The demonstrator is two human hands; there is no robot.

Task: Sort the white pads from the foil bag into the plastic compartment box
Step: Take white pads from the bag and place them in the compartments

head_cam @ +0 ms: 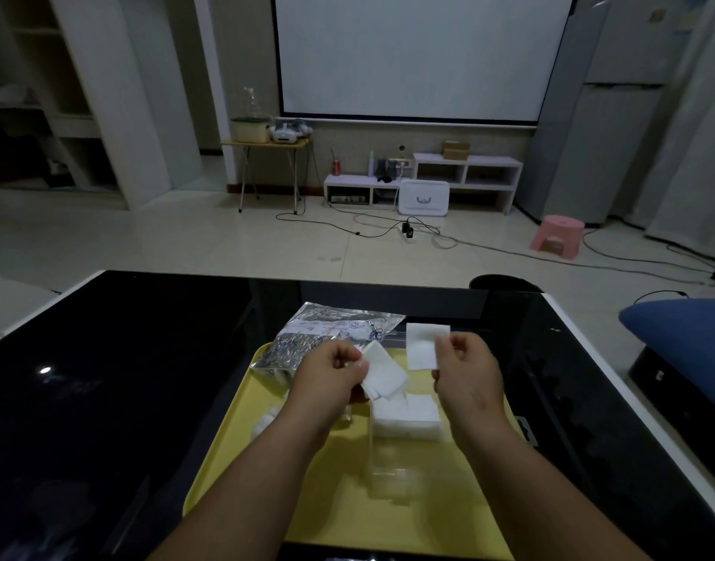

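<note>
A single white pad (421, 345) is pinched by the right hand (467, 368) above the tray's (242, 451) far edge; the compartment box (392, 467) lies just below and nearer. A small pad stack (384, 376) is gripped by the left hand (327, 376), beside the foil bag (327, 338).

Hidden and unreadable parts

The left hand (331, 372) covers part of the foil bag (307, 342), whose print is too small to read.
</note>
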